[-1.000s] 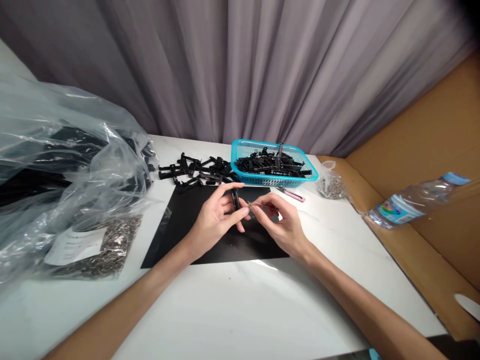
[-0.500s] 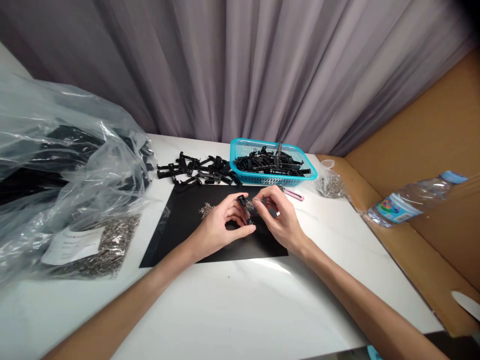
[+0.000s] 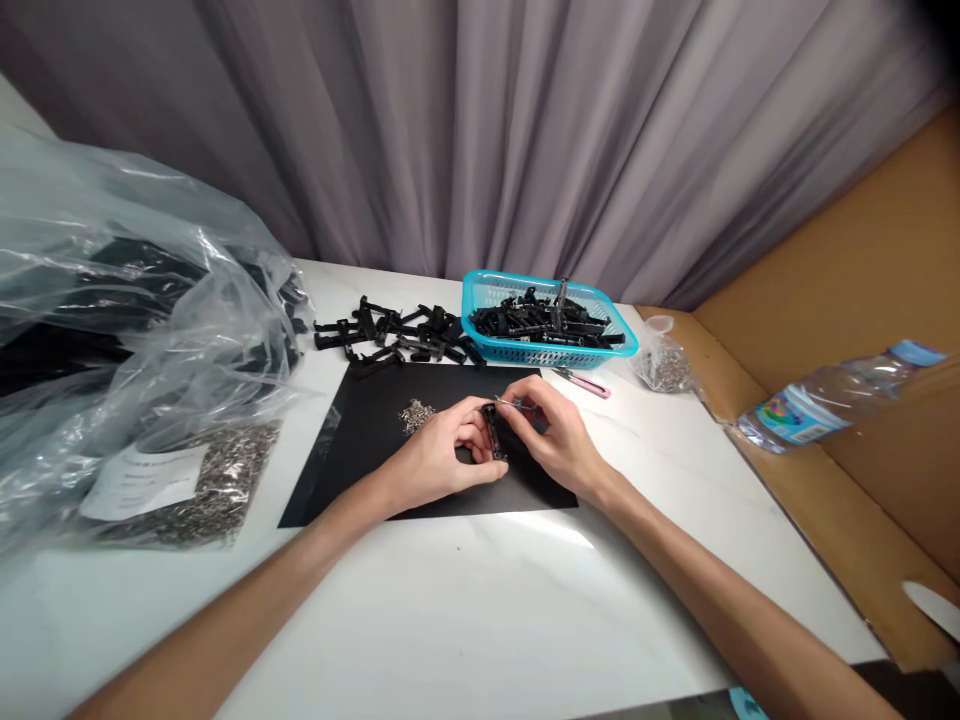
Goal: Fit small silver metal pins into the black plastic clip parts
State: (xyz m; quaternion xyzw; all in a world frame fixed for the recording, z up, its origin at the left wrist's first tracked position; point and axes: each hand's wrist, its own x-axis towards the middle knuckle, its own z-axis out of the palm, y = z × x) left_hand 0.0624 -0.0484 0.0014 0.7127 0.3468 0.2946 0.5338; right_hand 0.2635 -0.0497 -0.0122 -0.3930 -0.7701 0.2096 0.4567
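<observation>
Between the thumb and fingers of my left hand (image 3: 439,452) is a small, long black plastic part (image 3: 493,435), tilted nearly upright. My right hand (image 3: 553,435) pinches a thin, shiny metal piece (image 3: 507,402), whose tip is close to the upper end of the black part. Whether the two touch, I cannot tell, and the rest of the metal piece is hidden by my fingers. Under both hands lies a black mat (image 3: 352,440). A small heap of shiny metal pieces (image 3: 415,415) rests on it, just beyond my left hand.
Loose black plastic parts (image 3: 394,330) lie behind the mat, beside a blue basket (image 3: 551,358) of similar parts. A pink-handled tool (image 3: 589,384) and a small bag of metal pieces (image 3: 664,368) are at right, near a bottle (image 3: 810,405). Large plastic bags (image 3: 187,370) fill the left.
My right hand has moved left and slightly down, bringing the metal piece from a short way off to the upper end of the black part. The left hand still holds that part.
</observation>
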